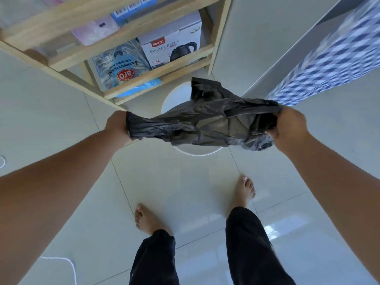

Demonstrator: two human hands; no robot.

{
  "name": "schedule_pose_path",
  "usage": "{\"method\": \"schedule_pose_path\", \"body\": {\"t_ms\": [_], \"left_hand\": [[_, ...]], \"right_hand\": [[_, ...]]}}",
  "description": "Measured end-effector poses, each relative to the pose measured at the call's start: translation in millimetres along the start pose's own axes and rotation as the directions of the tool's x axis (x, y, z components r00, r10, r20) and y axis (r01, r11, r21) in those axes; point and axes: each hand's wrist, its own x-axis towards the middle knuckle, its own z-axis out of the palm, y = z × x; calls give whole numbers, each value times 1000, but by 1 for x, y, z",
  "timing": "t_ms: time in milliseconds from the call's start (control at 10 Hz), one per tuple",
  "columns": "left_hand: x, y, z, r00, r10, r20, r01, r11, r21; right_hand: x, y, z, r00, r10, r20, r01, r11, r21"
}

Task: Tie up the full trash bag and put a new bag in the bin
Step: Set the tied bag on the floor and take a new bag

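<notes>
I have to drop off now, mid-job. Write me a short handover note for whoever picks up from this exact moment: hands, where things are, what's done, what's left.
Left hand: closed on one end of the black trash bag.
Right hand: closed on the bag's other end; the bag is stretched between both hands.
White bin: on the floor directly under the bag, beside the wooden shelf; the bag hides most of it.
Done: an empty bag is out and partly unfolded. No tied full bag is in view, so I cannot confirm that step.
Left: find the bag's mouth, open it, lower it into the bin and fold the edge over the rim.
</notes>
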Motion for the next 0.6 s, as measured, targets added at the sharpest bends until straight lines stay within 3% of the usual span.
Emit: {"method": "schedule_pose_path", "body": {"t_ms": [100, 200, 300, 400, 500, 600], "left_hand": [[-9, -8, 10, 985, 167, -33, -162, 979, 128], [-5, -13, 27, 982, 173, -71, -154, 963, 220], [-5, -28, 29, 978, 194, -79, -162, 941, 297], [-24, -23, 49, 976, 218, 2, -218, 974, -57], [-25, 86, -3, 933, 155, 326, -143, 988, -60], [2, 178, -37, 783, 443, 437, -435, 892, -126]], "right_hand": [[-1, 0, -19, 999, -10, 40, 15, 991, -131], [1, 2, -19, 998, 46, 50, -27, 946, -323], [0, 5, -5, 990, 104, 94, -64, 931, -359], [2, 8, 15, 985, 71, 160, 0, 912, -410], [9, 8, 29, 984, 87, 158, -11, 904, -427], [14, 9, 35, 986, 57, 157, 33, 853, -520]]}}
